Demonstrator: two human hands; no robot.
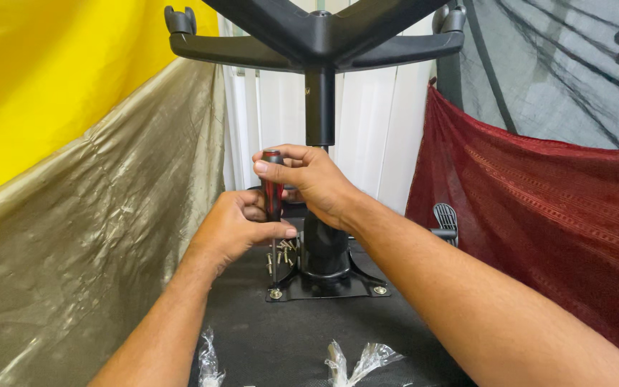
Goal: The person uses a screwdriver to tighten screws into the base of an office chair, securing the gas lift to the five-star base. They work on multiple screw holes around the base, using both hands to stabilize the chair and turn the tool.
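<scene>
Head view of an upturned office chair under assembly. The screwdriver [273, 193], with a black and red handle, stands near upright, its shaft running down to a screw [276, 293] at the front left corner of the black mounting plate [327, 287]. The right hand [309, 180] is closed over the top of the handle, fingers wrapped round its cap. The left hand [234, 226] is curled round the lower part of the handle, thumb laid across its front, steadying the tool. Both hands thus hold the same tool and nothing else.

The plate lies flat on the dark underside of the seat [288, 337]. From it rises the black column [320, 107], which ends above in the star-shaped chair base [324, 36]. A second screw [380, 290] sits at the plate's front right corner. A heap of loose screws [284, 251] lies behind the plate's left edge. Crumpled clear plastic bags [356, 362] lie on the near part of the seat.

Judged from its build, the screwdriver is light and rigid; the handle offers the surest hold. The thin shaft would likely slip off the screw head if tilted. The small screws look easily scattered.
</scene>
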